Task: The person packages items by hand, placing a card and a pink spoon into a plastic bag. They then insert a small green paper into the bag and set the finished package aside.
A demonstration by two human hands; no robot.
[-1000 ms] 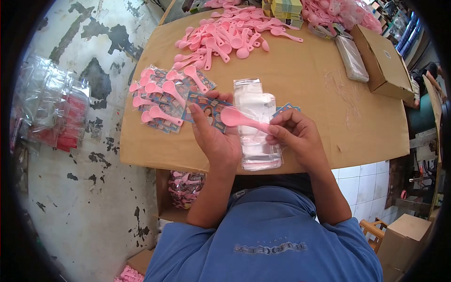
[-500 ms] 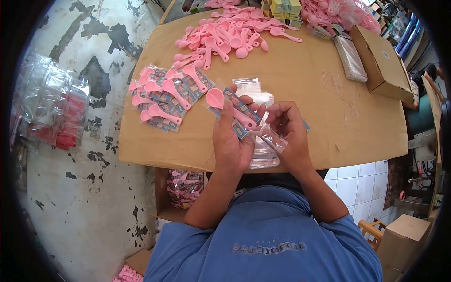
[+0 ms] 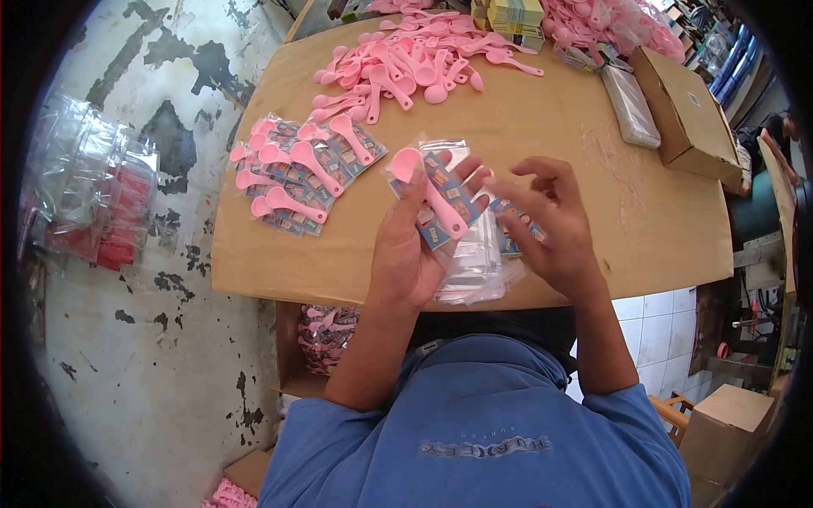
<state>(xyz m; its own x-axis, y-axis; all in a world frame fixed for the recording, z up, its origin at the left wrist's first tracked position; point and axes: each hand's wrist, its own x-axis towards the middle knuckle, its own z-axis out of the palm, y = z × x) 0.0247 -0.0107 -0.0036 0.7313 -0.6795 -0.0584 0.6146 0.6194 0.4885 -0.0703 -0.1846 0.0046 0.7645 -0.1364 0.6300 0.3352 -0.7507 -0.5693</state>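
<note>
My left hand grips a pink measuring spoon lying on a blue printed card, thumb over the spoon near its bowl. Clear plastic shows around the card's upper edge. My right hand is just to the right, holding nothing, its fingers apart and a little blurred. Below the hands lies a stack of clear plastic bags. Partly hidden by my right hand are more blue cards. On the left of the table, several pink spoons on printed cards lie in an overlapping pile.
A heap of loose pink spoons covers the table's far side. Beyond are bundled yellow cards. To the right stand a cardboard box and a plastic-wrapped pack. A box of packed spoons sits below the table's front edge.
My right hand has let go of the clear plastic at the spoon's handle end and moved right, its fingers spreading. My left hand has turned the spoon and card slightly and shifted right.
</note>
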